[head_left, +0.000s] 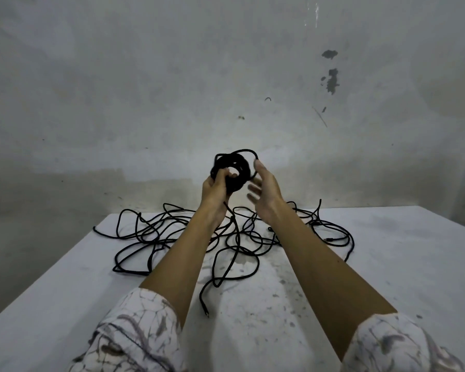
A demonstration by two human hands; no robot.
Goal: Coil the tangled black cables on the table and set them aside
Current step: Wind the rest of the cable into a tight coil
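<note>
On our left, the tangled cables (151,237) sprawl across the white table (387,264), well below our raised hands. Our left hand (215,187) grips the coil (232,170), held upright facing us. A strand (232,221) drops from it into the tangle. Our right hand (265,191), fingers spread, touches the outer loop (249,153) with a fingertip, nearer that free turn. Nothing blocks the winding.
</note>
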